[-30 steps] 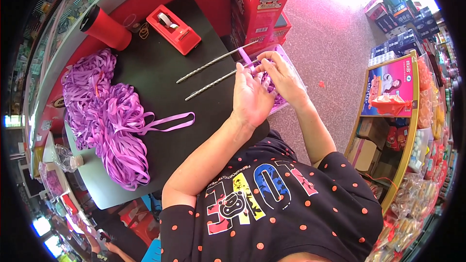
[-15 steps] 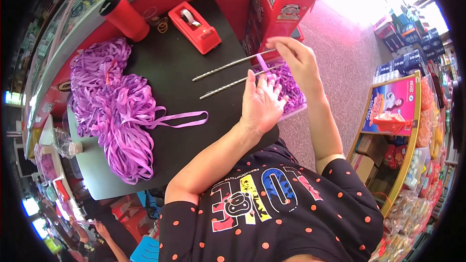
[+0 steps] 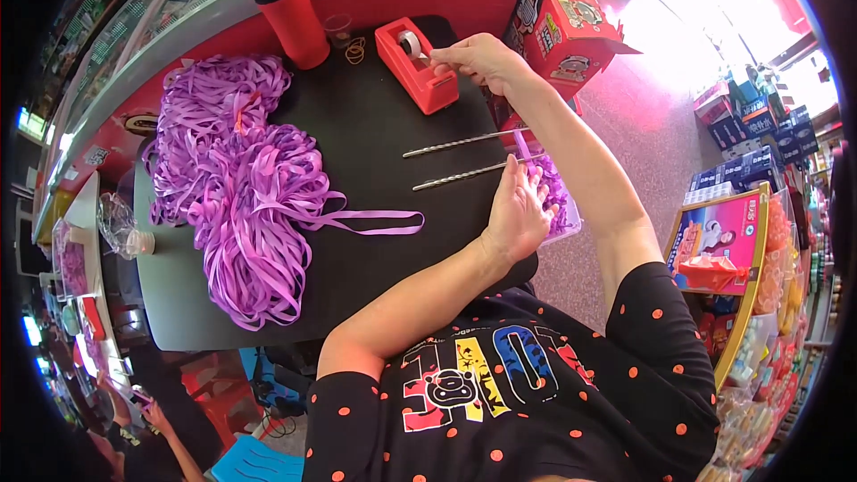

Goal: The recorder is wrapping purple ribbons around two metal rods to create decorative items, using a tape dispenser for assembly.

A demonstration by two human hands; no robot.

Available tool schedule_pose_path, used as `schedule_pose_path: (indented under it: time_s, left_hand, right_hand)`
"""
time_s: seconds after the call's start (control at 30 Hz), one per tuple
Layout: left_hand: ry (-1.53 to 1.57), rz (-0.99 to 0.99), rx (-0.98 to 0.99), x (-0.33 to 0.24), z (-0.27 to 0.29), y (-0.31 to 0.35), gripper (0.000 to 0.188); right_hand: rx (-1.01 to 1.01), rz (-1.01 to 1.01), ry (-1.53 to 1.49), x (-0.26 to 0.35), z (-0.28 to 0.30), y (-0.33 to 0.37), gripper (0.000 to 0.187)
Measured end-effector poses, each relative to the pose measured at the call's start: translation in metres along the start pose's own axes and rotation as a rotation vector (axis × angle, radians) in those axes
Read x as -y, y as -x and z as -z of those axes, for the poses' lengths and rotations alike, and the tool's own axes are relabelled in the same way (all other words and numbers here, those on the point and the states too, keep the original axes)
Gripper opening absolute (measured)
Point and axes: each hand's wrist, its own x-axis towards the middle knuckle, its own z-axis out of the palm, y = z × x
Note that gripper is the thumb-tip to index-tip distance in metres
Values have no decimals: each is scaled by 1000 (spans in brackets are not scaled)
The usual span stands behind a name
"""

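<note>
My right hand (image 3: 486, 62) reaches to the red tape dispenser (image 3: 420, 80). Its thumb and fingers pinch the clear tape (image 3: 427, 54) coming off the white roll. My left hand (image 3: 520, 219) is palm up with its fingers apart, beside the lower of two twisted metal rods (image 3: 460, 177). Purple ribbon (image 3: 521, 145) runs across both rods near their right ends, close to my left fingertips. A clear box (image 3: 562, 228) of purple ribbon pieces sits under that hand, partly hidden. A big heap of purple ribbon (image 3: 259, 196) lies on the left, one loop stretching right.
On the black table (image 3: 357, 281), a red tumbler (image 3: 299, 22) and rubber bands (image 3: 355, 51) are at the back. A red carton (image 3: 571, 31) stands beyond the table's right corner. Further right is a stocked display shelf (image 3: 723, 241). At lower left another person's arms (image 3: 165, 428) show.
My right hand has gone from the rods' right ends to the tape dispenser and taken hold of the tape. My left hand stays by the ribbon and rods. The view has shifted.
</note>
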Motion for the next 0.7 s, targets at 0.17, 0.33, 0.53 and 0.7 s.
schedule_pose_path:
  time_s: [0.17, 0.33, 0.53, 0.7]
  left_hand:
    - [-16, 7, -34, -1, -5, 0, 86]
    - [-12, 7, -30, -1, -4, -1, 86]
    - [-7, 11, -47, -1, -6, 1, 87]
    - [-5, 13, -54, -1, -6, 1, 88]
  right_hand:
    - [-4, -64, 17, 1, -4, -9, 24]
    - [-13, -90, -171, 2, -3, -6, 20]
    - [113, -37, -177, -1, 14, 9, 18]
    - [66, -25, -180, -13, 10, 31, 19]
